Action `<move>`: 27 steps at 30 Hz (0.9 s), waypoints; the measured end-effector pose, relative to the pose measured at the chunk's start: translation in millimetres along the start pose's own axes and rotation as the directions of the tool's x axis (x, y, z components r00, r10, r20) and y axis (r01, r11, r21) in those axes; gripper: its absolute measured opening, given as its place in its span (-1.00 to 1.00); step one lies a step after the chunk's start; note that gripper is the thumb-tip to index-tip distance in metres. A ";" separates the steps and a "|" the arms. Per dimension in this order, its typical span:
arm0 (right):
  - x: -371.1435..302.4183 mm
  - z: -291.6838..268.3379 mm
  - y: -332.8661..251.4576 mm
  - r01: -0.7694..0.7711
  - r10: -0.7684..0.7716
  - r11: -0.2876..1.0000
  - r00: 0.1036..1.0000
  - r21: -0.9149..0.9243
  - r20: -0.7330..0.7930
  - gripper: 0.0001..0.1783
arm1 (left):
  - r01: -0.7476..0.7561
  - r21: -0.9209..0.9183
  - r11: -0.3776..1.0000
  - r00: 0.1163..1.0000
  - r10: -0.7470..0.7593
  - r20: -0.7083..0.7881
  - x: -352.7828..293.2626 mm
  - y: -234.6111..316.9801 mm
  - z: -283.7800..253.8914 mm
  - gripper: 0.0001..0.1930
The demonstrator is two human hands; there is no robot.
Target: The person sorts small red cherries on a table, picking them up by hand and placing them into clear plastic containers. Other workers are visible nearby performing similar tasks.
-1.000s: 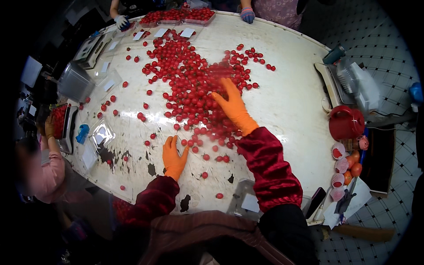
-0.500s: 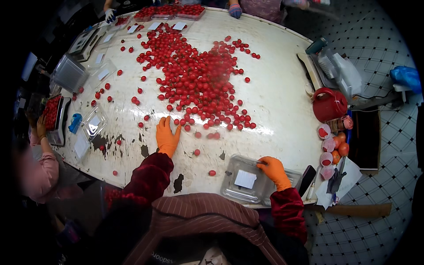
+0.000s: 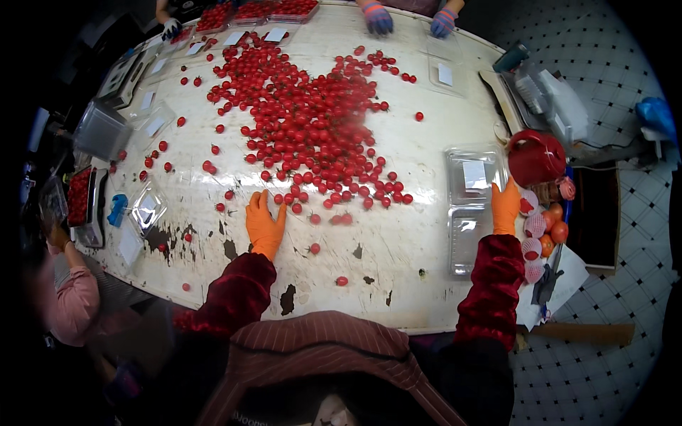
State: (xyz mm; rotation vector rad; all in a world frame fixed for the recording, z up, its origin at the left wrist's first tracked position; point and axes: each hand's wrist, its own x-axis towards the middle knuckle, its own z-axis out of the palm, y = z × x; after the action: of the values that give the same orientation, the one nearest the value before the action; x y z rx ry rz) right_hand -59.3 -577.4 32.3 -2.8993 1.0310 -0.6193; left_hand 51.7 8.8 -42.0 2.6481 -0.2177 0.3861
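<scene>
Tomatoes: small, round, red, lying in a wide heap [image 3: 312,128] over the middle of the table [image 3: 426,263], with strays trailing toward my near edge.
Handling: I judge them light, smooth and quick to roll; the skins look thin, so a hard pinch could split one. I would cup or rake several with curved fingers rather than nip one.
Tray: clear plastic clamshell [image 3: 474,206], open in two halves, each with a white label. I judge it thin, flexible and slippery; the rim is the place to hold it.
Left hand: orange glove [image 3: 264,226], flat on the table, fingers spread and pointing to 12 o'clock, gripping nothing that I can see.
Tomatoes to left fingers: the heap's near fringe sits just beyond the fingertips at 12 to 1 o'clock; a few loose ones lie just beside the hand at 3 o'clock, one near the wrist at 4 o'clock.
Right hand: orange glove [image 3: 505,206], fingers straight and together, resting at the tray's right rim. I cannot tell whether the thumb grips the edge.
Tray to right fingers: it lies at 9 o'clock of the hand, touching or nearly so.
Heap to right hand: well apart, at 10 o'clock.
</scene>
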 end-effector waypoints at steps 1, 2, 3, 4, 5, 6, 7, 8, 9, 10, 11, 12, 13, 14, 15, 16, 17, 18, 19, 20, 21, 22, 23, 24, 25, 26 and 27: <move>5.3 3.6 -34.7 0.058 -0.059 0.998 0.995 -0.013 -0.081 -0.35 | 0.005 0.004 1.000 1.000 -0.005 -0.006 -1.0 -1.3 -0.9 -0.40; 9.2 3.1 -68.1 0.135 -0.132 0.990 0.989 0.039 -0.060 -0.28 | 0.008 0.003 1.000 1.000 -0.008 -0.006 -2.9 -0.6 -1.5 -0.40; 10.8 1.5 -103.8 0.345 -0.328 0.931 0.934 0.121 -0.139 -0.25 | 0.022 0.001 1.000 1.000 -0.022 0.007 -4.5 0.5 -2.8 -0.40; 10.9 -10.0 -150.1 0.417 -0.408 0.906 0.906 0.073 -0.113 -0.26 | 0.032 -0.003 0.999 0.999 -0.032 0.020 -3.9 1.4 -3.5 -0.40; 4.9 -12.8 -187.7 0.425 -0.416 0.905 0.894 0.026 -0.164 -0.32 | 0.042 -0.002 0.999 0.999 -0.042 0.029 -2.7 0.6 -4.2 -0.40; 3.2 -15.9 -211.6 0.375 -0.374 0.927 0.925 0.008 -0.062 -0.34 | 0.027 -0.010 1.000 0.999 -0.027 0.022 -1.0 1.2 -2.5 -0.39; 3.8 -14.1 -228.0 0.334 -0.334 0.942 0.942 -0.011 0.044 -0.35 | 0.022 -0.016 1.000 1.000 -0.022 0.014 -2.6 0.4 -2.3 -0.39; 8.4 -4.7 -229.1 0.293 -0.293 0.956 0.953 0.009 0.082 -0.41 | 0.016 -0.020 1.000 1.000 -0.016 0.007 -4.6 -1.2 -3.0 -0.39; 14.5 8.4 -221.5 0.250 -0.252 0.968 0.960 0.027 0.122 -0.46 | 0.020 -0.014 1.000 1.000 -0.019 0.013 -6.0 -3.2 -4.5 -0.38; 20.5 17.4 -205.1 0.201 -0.203 0.979 0.966 0.032 0.158 -0.50 | 0.017 -0.019 1.000 1.000 -0.016 0.021 -5.1 -1.3 -4.2 -0.38; 23.2 25.9 -180.6 0.196 -0.212 0.973 0.967 0.121 0.139 -0.61 | 0.016 -0.029 0.999 1.000 -0.015 0.025 -3.2 1.5 -3.0 -0.38; 25.0 33.6 -148.4 0.192 -0.219 0.959 0.969 0.207 0.117 -0.69 | 0.012 -0.032 0.999 0.999 -0.011 0.033 -0.2 5.2 -2.4 -0.38; 28.6 42.0 -117.4 0.146 -0.196 0.946 0.969 0.288 0.154 -0.75 | 0.016 -0.030 0.999 0.999 -0.015 0.039 1.0 7.5 -3.7 -0.38; 30.9 44.5 -90.9 0.095 -0.177 0.924 0.965 0.371 0.195 -0.79 | 0.022 -0.022 1.000 0.999 -0.021 0.045 -0.2 7.6 -5.2 -0.38; 29.5 38.2 -73.2 0.013 -0.122 0.917 0.961 0.400 0.249 -0.81 | 0.036 -0.016 0.999 0.999 -0.035 0.040 -2.2 6.1 -6.3 -0.38; 27.0 35.3 -50.1 -0.086 -0.055 0.896 0.951 0.435 0.303 -0.82 | 0.043 -0.017 0.999 0.998 -0.043 0.036 -3.1 5.4 -6.6 -0.38; 22.7 27.2 -32.7 -0.082 -0.056 0.911 0.947 0.405 0.317 -0.82 | 0.043 -0.020 0.999 0.999 -0.043 0.033 -2.5 6.1 -6.2 -0.38; 10.9 25.4 -19.9 -0.107 -0.029 0.907 0.950 0.408 0.312 -0.75 | 0.033 -0.009 0.999 0.999 -0.033 0.018 -4.3 4.0 -5.3 -0.38; 3.3 21.1 -18.4 -0.128 -0.003 0.901 0.954 0.414 0.301 -0.65 | 0.035 -0.005 0.999 0.999 -0.035 0.015 -4.1 2.8 -4.2 -0.39; -2.4 20.1 -18.1 -0.125 -0.008 0.897 0.954 0.423 0.300 -0.58 | 0.029 -0.002 1.000 0.999 -0.029 0.016 -3.1 2.7 -3.7 -0.39; -6.4 21.3 -19.8 -0.122 -0.014 0.894 0.954 0.432 0.299 -0.52 | 0.025 0.002 1.000 1.000 -0.025 0.017 -2.3 4.5 -2.7 -0.39; -11.6 22.8 -26.4 -0.121 -0.019 0.888 0.954 0.444 0.298 -0.45 | 0.018 0.004 1.000 1.000 -0.018 0.012 -1.1 6.6 -3.4 -0.40; -12.4 21.0 -44.8 -0.119 -0.022 0.890 0.953 0.440 0.302 -0.39 | 0.018 0.003 1.000 1.000 -0.018 0.012 -1.1 6.3 -4.1 -0.40; -10.2 15.6 -68.4 -0.121 -0.020 0.892 0.952 0.435 0.305 -0.32 | 0.015 0.002 1.000 1.000 -0.015 0.012 -0.9 4.7 -1.8 -0.40; -7.1 9.1 -95.3 -0.148 0.012 0.912 0.941 0.381 0.338 -0.34 | 0.010 0.006 1.000 1.000 -0.010 0.011 0.2 3.1 -0.7 -0.41; -2.7 7.1 -115.5 -0.172 0.043 0.929 0.928 0.326 0.369 -0.35 | 0.001 0.013 1.000 1.000 -0.001 0.004 1.2 2.1 -0.4 -0.41; 0.5 13.9 -124.3 -0.158 0.032 0.947 0.912 0.279 0.408 -0.38 | -0.005 0.022 1.000 1.000 0.005 -0.002 0.5 0.8 -0.6 -0.41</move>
State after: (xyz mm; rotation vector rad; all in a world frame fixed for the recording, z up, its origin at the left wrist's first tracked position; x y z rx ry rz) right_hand 21.5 -482.0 36.1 -2.5312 0.9168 -0.1477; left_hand 51.9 8.4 -41.0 2.6695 -0.2207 0.3952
